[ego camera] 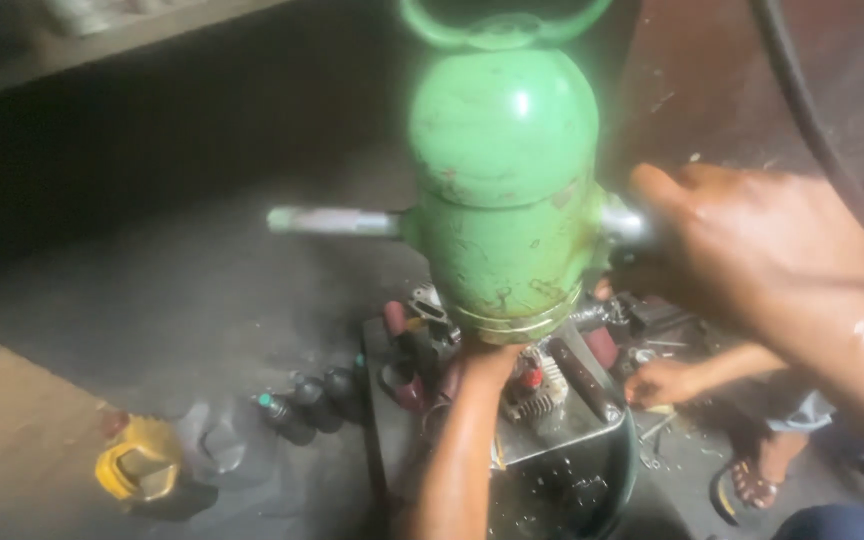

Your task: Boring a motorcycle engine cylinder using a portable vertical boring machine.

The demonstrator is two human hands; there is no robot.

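Here the green machine body (502, 190), a rounded, scuffed metal housing, is held up close to the camera, above a cluttered metal tray (552, 440) of dark parts on the floor. The right hand (752, 245) is closed around the housing's right side handle. The bare left side handle (337, 221) sticks out free. The left hand (487, 362) presses up against the underside; the housing hides its fingers, so I cannot tell how far they are curled. Further down, another person's hand (662, 382) rests at the tray's edge, and a sandalled foot (757, 482) shows beside it. A yellow cap (137, 468) and some dark bottles (312, 405) lie to the left. The right hand looks wet, so I judge the grip could slip; the housing would then tip toward the unheld side and drop onto the tray and that nearby hand.
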